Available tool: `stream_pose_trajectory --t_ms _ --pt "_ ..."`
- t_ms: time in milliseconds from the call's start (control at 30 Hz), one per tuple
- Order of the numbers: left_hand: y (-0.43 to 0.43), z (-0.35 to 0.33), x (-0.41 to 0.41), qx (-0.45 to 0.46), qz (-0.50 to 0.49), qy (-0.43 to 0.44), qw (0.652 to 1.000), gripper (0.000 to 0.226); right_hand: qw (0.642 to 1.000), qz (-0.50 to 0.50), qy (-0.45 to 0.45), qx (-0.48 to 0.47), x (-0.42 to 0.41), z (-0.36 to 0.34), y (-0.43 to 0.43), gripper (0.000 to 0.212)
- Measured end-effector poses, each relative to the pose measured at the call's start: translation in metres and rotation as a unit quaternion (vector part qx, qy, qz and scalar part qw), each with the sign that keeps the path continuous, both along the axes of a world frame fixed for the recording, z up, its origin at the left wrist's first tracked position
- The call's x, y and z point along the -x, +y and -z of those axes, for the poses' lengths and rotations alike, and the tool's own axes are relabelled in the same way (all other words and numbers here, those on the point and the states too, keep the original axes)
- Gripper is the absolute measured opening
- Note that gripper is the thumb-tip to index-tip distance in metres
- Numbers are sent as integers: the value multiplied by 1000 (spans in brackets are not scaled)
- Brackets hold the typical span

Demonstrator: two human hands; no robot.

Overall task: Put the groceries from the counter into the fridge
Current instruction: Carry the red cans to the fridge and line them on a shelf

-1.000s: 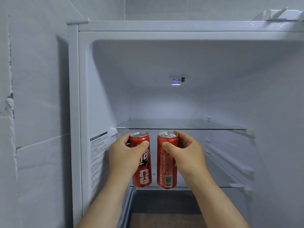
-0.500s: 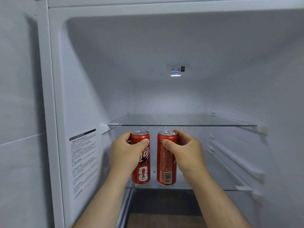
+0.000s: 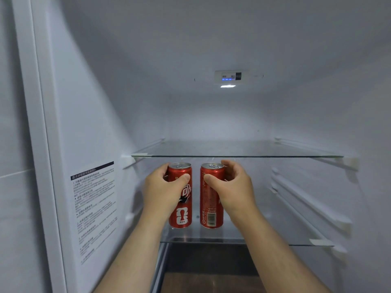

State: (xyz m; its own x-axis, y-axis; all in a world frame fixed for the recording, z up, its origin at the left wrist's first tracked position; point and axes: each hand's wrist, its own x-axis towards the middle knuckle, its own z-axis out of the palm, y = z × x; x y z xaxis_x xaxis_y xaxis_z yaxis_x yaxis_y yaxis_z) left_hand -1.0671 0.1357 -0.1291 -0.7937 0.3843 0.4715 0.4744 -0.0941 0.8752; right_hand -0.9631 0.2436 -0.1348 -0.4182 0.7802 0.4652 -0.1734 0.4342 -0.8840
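Left can point(image 3: 183, 216) in left hand point(image 3: 161, 192) — right can point(image 3: 211, 210) in right hand point(image 3: 233, 190).

in fridge point(image 3: 88, 115), upper glass shelf point(image 3: 254, 149) low overhead, lower glass shelf point(image 3: 275, 235) open rightward

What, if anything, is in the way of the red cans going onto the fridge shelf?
Nothing visible. The left hand grips the left red can, the right hand the right red can, both at the lower glass shelf, which looks bare behind them.
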Motion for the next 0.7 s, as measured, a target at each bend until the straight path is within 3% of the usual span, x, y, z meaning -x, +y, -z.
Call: stream_pose_trajectory --t_ms 167,367,533,700 --pt "-1 4 3 3 46 -28 999 31 999 -15 -40 -23 6 0 6 67" --pt "-3 31 -6 89 2 -5 996 68 981 -129 -144 2 -10 3 19 64" --pt "0 37 -2 118 -25 11 993 72 976 -110 -185 -15 -8 9 21 57" --pt "7 38 2 115 -15 15 993 65 983 -53 -173 -42 2 12 18 66"
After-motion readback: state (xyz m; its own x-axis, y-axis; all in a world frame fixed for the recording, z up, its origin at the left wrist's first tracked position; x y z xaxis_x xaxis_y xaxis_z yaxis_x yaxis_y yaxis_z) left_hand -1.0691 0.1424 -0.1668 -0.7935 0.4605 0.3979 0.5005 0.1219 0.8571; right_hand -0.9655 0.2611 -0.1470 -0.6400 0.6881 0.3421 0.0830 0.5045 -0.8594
